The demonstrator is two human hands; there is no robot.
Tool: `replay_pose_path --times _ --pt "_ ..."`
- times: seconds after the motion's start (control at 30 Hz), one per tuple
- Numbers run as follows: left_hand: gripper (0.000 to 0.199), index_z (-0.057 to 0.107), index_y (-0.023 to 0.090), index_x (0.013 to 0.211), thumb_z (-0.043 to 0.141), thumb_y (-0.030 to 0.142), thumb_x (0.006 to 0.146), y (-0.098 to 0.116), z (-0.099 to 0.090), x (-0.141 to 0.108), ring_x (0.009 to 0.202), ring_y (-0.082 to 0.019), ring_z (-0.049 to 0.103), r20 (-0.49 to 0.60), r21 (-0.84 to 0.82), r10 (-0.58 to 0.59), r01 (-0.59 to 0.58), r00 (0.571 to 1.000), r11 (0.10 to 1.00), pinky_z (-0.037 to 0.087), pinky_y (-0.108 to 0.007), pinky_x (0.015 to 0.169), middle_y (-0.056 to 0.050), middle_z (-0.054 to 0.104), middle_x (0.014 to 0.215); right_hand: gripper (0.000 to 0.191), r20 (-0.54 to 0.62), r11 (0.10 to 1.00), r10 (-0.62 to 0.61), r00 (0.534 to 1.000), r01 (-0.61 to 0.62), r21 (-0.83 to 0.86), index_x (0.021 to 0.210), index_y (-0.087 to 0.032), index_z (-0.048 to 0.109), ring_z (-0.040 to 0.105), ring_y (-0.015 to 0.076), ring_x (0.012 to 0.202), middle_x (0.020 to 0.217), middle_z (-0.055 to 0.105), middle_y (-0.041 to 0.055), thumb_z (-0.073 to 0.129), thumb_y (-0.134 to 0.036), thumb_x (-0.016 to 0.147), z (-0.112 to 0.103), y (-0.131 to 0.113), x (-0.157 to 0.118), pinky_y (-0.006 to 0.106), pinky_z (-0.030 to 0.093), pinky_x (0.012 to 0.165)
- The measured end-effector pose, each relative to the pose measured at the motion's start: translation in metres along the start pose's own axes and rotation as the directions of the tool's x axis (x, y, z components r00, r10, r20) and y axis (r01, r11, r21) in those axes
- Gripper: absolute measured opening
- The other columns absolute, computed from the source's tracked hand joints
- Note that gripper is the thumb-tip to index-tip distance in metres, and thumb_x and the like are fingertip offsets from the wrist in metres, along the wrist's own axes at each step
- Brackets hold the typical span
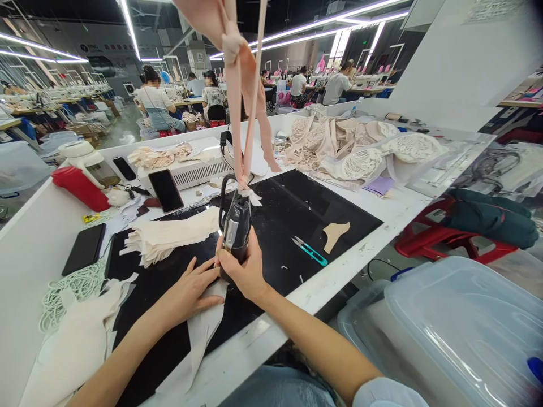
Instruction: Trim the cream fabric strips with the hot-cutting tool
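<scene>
My right hand (246, 268) is wrapped round a black corded hand-held electric tool (236, 229) with a silvery plate on its side. Peach cloth strips (242, 113), knotted at its top, run upward from it. The tool's lower end is hidden by my hands. My left hand (197, 285) lies with fingers spread on a pale fabric piece (207, 322), its fingertips close beside the tool. That fabric hangs over the front edge of the black mat (275, 209). Teal thread snips (310, 251) and a small beige cut piece (335, 235) lie to the right.
Stacked cream fabric strips (169, 234) lie on the mat's left part. Farther left are green cord (76, 291), a black phone (83, 249) and a red bottle (80, 187). Bra pieces (360, 152) are heaped at the back right. A lidded plastic bin (462, 316) stands beside the table.
</scene>
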State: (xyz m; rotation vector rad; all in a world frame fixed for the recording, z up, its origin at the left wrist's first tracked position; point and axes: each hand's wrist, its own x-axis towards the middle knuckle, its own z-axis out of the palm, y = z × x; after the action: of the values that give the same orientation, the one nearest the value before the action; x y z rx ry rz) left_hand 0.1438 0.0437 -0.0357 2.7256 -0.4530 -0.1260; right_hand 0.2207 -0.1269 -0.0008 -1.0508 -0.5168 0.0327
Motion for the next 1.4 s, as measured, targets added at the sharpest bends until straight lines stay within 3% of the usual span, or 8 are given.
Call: replay_pose_path --times 0.23,0.5,0.6,0.73,0.87,0.93,1.03,1.4 --pt "0.071 0.053 0.030 0.150 0.084 0.035 0.086 0.002 -0.004 0.000 0.146 -0.035 0.049 0.002 -0.014 0.016 -0.016 1.000 1.000 0.016 -0.071 0.125 -0.014 0.060 0.150 0.033 0.054 0.990 0.045 0.998 -0.052 0.132 0.096 -0.027 0.052 0.057 0.0124 0.061 0.078 0.061 -0.0044 0.078 -0.035 0.078 0.002 -0.010 -0.006 0.029 0.054 0.059" --pt "0.076 0.050 0.031 0.152 0.084 0.041 0.085 0.004 -0.006 0.002 0.148 -0.036 0.046 0.005 -0.020 0.016 -0.016 1.000 1.000 0.017 -0.071 0.124 -0.014 0.053 0.157 0.029 0.031 0.996 0.040 0.999 -0.042 0.073 0.094 -0.027 0.055 0.058 0.0145 0.067 0.080 0.061 -0.0021 0.078 -0.035 0.078 0.003 -0.004 -0.010 0.029 0.055 0.060" --pt "0.076 0.050 0.032 0.151 0.085 0.043 0.085 0.004 -0.005 0.001 0.146 -0.036 0.048 -0.002 0.020 0.024 -0.024 1.000 1.000 0.016 -0.073 0.124 -0.013 0.058 0.153 0.030 0.032 0.998 0.030 0.999 -0.032 0.062 0.095 -0.026 0.056 0.057 0.0144 0.068 0.079 0.061 -0.0023 0.079 -0.037 0.079 0.003 -0.005 -0.009 0.029 0.055 0.061" --pt "0.058 0.057 0.027 0.142 0.077 0.047 0.092 0.012 -0.001 -0.011 0.143 -0.035 0.051 -0.146 0.126 0.037 -0.019 0.989 0.992 0.019 -0.070 0.125 -0.012 0.063 0.146 0.034 0.068 0.994 0.023 0.997 -0.029 0.101 0.098 -0.027 0.055 0.058 0.0129 0.065 0.082 0.063 -0.0029 0.081 -0.038 0.080 -0.001 -0.012 -0.005 0.028 0.053 0.060" --pt "0.024 0.064 0.023 0.122 0.052 0.038 0.108 0.039 0.001 -0.034 0.122 -0.026 0.065 -0.306 0.137 0.003 0.041 0.952 0.990 0.043 -0.051 0.118 -0.008 0.068 0.129 0.035 0.083 0.991 0.008 0.997 -0.019 0.134 0.099 -0.027 0.052 0.058 0.0110 0.059 0.078 0.063 -0.0055 0.080 -0.039 0.082 -0.006 -0.017 0.000 0.027 0.050 0.056" --pt "0.024 0.065 0.023 0.117 0.045 0.033 0.110 0.052 0.004 -0.045 0.110 -0.023 0.068 -0.327 0.116 -0.014 0.055 0.945 0.992 0.055 -0.041 0.103 -0.007 0.070 0.118 0.035 0.088 0.989 0.000 0.996 -0.013 0.147 0.099 -0.027 0.051 0.058 0.0106 0.057 0.078 0.064 -0.0057 0.079 -0.039 0.083 -0.007 -0.015 0.001 0.026 0.049 0.056" --pt "0.025 0.067 0.022 0.114 0.043 0.028 0.110 0.064 0.011 -0.057 0.102 -0.023 0.069 -0.358 0.118 0.001 0.044 0.934 0.992 0.058 -0.036 0.092 -0.007 0.071 0.110 0.034 0.099 0.987 -0.001 0.995 -0.014 0.160 0.099 -0.027 0.050 0.058 0.0102 0.058 0.077 0.064 -0.0056 0.079 -0.036 0.084 -0.005 -0.011 -0.001 0.026 0.048 0.055" --pt "0.026 0.066 0.020 0.116 0.041 0.022 0.110 0.069 0.022 -0.071 0.100 -0.022 0.069 -0.406 0.154 0.001 0.067 0.914 0.986 0.059 -0.036 0.091 -0.006 0.071 0.109 0.028 0.088 0.987 -0.011 0.996 -0.003 0.159 0.100 -0.025 0.053 0.059 0.0092 0.058 0.081 0.065 -0.0054 0.076 -0.027 0.084 0.000 -0.005 -0.006 0.025 0.050 0.057"
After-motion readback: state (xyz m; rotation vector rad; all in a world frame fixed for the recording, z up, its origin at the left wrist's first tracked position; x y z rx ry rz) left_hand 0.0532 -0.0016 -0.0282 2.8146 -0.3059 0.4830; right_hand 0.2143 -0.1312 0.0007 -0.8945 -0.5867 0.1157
